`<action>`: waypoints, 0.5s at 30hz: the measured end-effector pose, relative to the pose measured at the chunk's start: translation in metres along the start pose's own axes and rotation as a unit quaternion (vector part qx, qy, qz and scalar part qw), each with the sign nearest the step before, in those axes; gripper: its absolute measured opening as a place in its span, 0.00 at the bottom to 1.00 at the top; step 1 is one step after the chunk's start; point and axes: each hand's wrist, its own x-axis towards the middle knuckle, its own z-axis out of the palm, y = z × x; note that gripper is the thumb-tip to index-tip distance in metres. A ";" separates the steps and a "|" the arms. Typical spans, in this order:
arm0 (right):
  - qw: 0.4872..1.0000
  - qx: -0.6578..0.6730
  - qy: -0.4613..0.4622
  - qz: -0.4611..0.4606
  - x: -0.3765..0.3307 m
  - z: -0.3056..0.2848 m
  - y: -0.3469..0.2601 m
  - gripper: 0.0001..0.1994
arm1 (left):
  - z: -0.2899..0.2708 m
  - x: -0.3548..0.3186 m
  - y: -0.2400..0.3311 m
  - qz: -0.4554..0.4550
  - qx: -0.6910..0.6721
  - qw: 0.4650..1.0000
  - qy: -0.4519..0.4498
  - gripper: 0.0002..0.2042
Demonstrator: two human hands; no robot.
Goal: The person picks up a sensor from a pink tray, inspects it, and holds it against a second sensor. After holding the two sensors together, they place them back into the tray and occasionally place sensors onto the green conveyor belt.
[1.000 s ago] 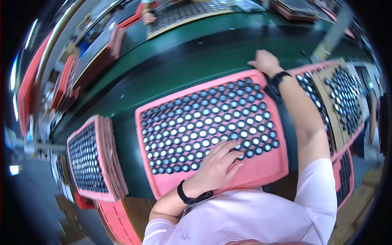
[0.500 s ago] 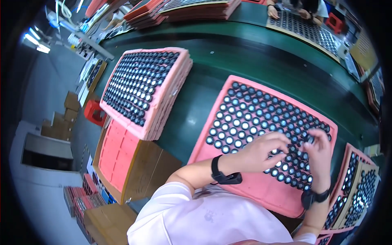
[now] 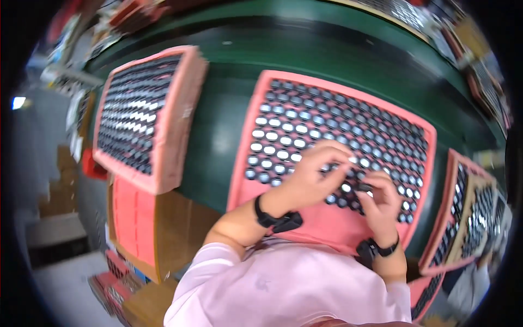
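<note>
In front of me lies a pink foam tray (image 3: 252, 197) filled with rows of small black round parts (image 3: 305, 114) that have shiny, pale tops. My left hand (image 3: 320, 169) hovers over the tray's near middle, thumb and fingers pinched together. Whatever sits between its fingertips is hidden or too small to name. Just right of it, my right hand (image 3: 382, 203) grips a small black round part (image 3: 364, 187) between thumb and fingers, above the near rows. Each wrist wears a black band with a dark device. Motion blurs the picture slightly.
On the left, a stack of pink foam trays (image 3: 173, 136) bears more round parts, beside an open cardboard box (image 3: 182, 229) with pink foam inside. Further filled trays (image 3: 449, 218) stand at the right. The green bench (image 3: 218, 103) runs behind, with another tray (image 3: 400, 16) at its far edge.
The view has shifted, so the trays appear further left and higher. My right hand has moved nearer to my left and toward me over the tray, bringing a black part with it.
</note>
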 end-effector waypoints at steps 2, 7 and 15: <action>0.999 -0.033 -0.007 -0.033 0.005 0.001 0.002 0.14 | -0.005 -0.001 0.003 0.010 0.051 0.999 -0.016 0.06; 0.992 -0.088 -0.015 -0.084 0.005 -0.005 -0.005 0.14 | 0.006 -0.004 0.005 -0.081 -0.027 0.996 -0.029 0.09; 0.968 -0.171 -0.027 -0.182 0.004 -0.010 -0.005 0.15 | 0.018 -0.006 0.006 -0.019 0.075 0.986 -0.147 0.18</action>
